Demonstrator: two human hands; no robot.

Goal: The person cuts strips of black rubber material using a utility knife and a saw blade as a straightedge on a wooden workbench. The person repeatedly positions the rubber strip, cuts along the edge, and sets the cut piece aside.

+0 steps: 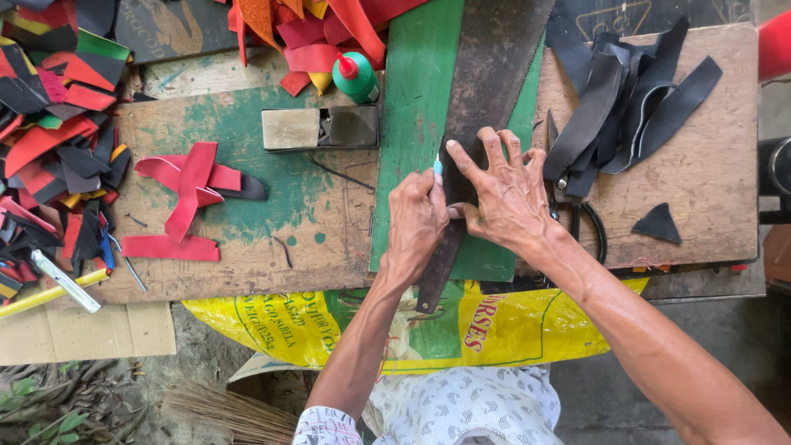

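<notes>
A yellow sack with red and green print hangs over the near edge of the worktop, under the person's arms. A small green glue bottle with a red cap lies near the far edge, next to a heap of red, black and yellow scraps. A grey block sits just in front of the bottle.

In the middle lies a green board. On it rests a long dark strip. It is wide at the far edge and gets thin as it comes toward the person. Its thin end points at the near edge and leans a little to the left.

The left hand is curled tight around a small knife with a pale blue tip. The tip points at the far edge and touches the strip. The right hand lies flat with its fingers spread, pressing down on the strip, and holds nothing.

Red cut pieces lie on the left part of the worktop. Black straps lie at the far right corner, and a small black triangle sits near the right edge.
</notes>
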